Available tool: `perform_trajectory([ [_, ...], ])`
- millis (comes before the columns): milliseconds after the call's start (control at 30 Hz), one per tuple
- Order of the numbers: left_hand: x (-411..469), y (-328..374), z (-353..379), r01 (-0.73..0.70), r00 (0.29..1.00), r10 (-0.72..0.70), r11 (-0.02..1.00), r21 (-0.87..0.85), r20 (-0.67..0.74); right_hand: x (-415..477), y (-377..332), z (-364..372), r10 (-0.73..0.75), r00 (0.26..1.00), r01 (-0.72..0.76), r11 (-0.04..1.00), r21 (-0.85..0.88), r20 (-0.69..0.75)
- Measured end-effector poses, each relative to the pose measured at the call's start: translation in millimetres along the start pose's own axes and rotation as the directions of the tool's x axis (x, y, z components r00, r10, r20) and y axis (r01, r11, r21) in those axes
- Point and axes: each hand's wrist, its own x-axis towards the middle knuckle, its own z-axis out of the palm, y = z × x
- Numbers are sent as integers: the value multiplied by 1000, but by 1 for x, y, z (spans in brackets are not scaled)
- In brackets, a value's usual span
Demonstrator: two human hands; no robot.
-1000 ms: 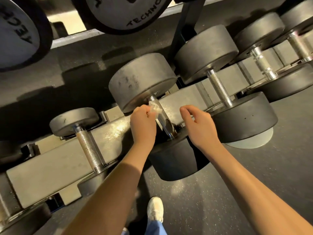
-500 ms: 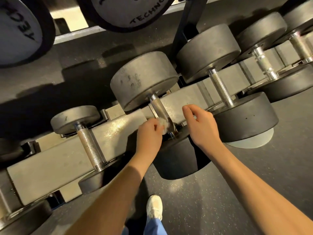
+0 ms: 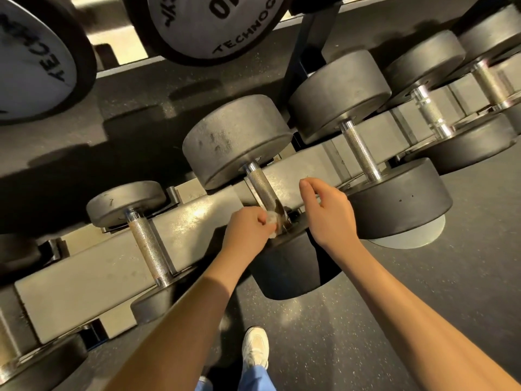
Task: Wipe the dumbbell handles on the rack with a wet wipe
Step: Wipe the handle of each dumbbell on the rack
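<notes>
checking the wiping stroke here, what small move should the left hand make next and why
Probably slide the wet wipe up the handle toward the far head. The left hand grips the wipe at the handle's near end, by the near head, and the knurled stretch above it lies uncovered, so an upward stroke would cover it.

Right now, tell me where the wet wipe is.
In the head view the wet wipe sits centre frame, bunched in the left hand against the near end of the middle dumbbell's knurled handle, just left of the right hand.
</notes>
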Motion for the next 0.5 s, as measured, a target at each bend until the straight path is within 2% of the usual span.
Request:
perform_trajectory([
  [100, 0, 3, -8, -1, 998, -1, 999, 41, 64, 1, 3, 2, -19, 1000, 18, 1000, -21, -11],
  [433, -38, 38, -61, -59, 989, 53, 998, -38, -140, -1, -6, 0, -79, 994, 62, 977, -203, -75],
  [500, -46, 45, -75, -49, 986, 33, 994, -94, -163, -4, -11, -3, -42, 996, 28, 984, -178, -75],
])
